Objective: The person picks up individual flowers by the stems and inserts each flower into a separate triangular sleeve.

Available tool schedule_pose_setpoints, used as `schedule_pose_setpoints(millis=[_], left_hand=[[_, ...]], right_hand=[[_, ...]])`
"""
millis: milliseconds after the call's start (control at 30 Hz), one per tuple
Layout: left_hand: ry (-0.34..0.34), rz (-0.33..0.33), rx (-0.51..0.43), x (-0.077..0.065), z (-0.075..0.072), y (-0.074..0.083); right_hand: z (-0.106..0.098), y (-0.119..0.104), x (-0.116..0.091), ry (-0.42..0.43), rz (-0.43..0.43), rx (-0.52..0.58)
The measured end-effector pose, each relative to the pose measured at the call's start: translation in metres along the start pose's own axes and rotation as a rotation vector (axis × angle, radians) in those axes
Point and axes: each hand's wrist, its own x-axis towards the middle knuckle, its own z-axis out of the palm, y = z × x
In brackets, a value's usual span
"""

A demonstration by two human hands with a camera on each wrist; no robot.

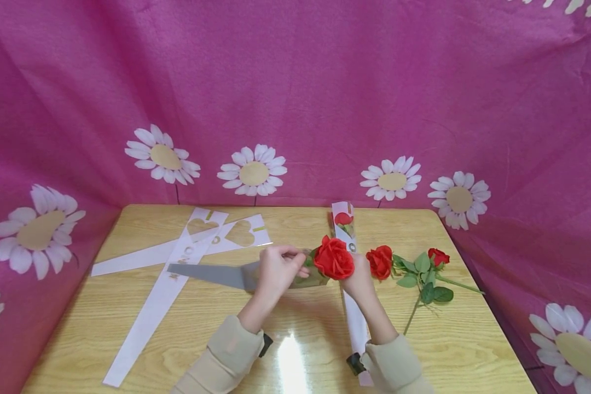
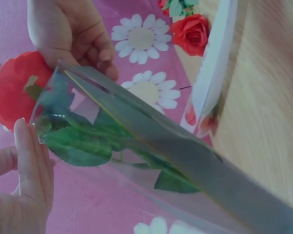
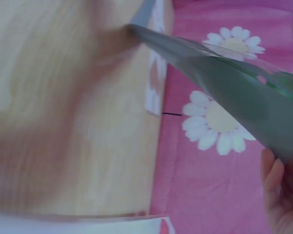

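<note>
A red artificial rose (image 1: 334, 257) with green leaves (image 2: 78, 145) is partly inside a tapering flower sleeve (image 1: 207, 273), clear on one face and grey on the other. Its bloom sticks out of the wide mouth, between the hands. At one side of that mouth, my left hand (image 1: 278, 271) pinches the rim with its fingertips. On the opposite side my right hand (image 1: 360, 279) has curled fingers (image 3: 273, 180) at the sleeve's edge, close under the bloom. The sleeve's narrow end points left, above the table.
Two white sleeves with heart windows, one long sleeve (image 1: 150, 323) and another (image 1: 133, 259), lie crossed at left. A filled white sleeve (image 1: 355, 323) lies beneath my right arm. Loose roses, one bloom (image 1: 380, 261) and another (image 1: 439, 256), lie right on the wooden table (image 1: 310, 361).
</note>
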Motion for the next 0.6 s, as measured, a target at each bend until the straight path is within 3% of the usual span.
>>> schedule_pose_setpoints(millis=[333, 600], left_hand=[[0.052, 0.022, 0.039, 0.007, -0.015, 0.025], [0.010, 0.019, 0.232, 0.012, -0.029, 0.041]], right_hand=[[-0.021, -0.021, 0.019, -0.078, 0.153, 0.160], [-0.025, -0.032, 0.026, -0.089, 0.249, 0.298]])
